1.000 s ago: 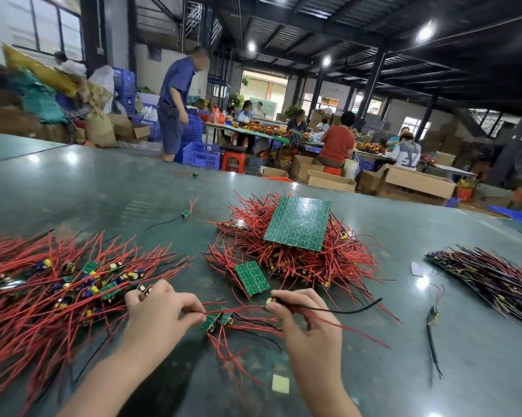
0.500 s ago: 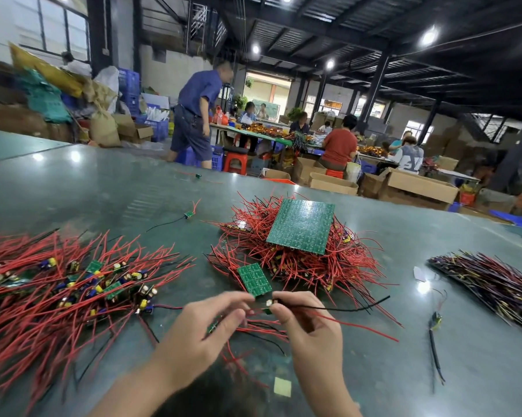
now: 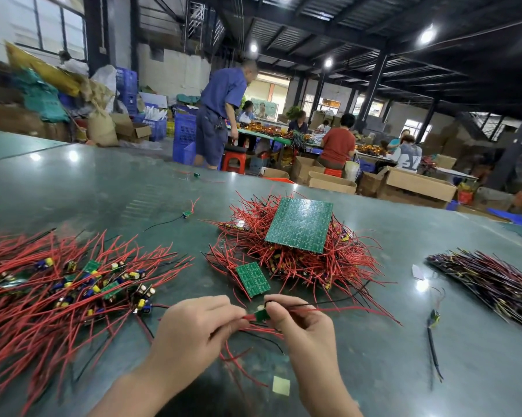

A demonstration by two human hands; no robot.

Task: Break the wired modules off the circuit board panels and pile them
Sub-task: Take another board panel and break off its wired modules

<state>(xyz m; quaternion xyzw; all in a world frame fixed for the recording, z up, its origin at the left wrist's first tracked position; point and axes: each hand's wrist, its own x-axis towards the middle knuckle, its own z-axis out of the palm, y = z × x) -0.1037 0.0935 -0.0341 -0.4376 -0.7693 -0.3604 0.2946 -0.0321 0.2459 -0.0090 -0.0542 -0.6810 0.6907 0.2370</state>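
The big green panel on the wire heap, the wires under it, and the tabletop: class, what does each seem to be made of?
Big green panel: looks like rigid coated circuit-board laminate; flat, matte, with fine repeated patterning.
Red wires: apparently plastic-insulated; smooth, bending freely.
Tabletop: hard, glossy dark green, mirroring the lamps; polished stone or a coating, unclear which.
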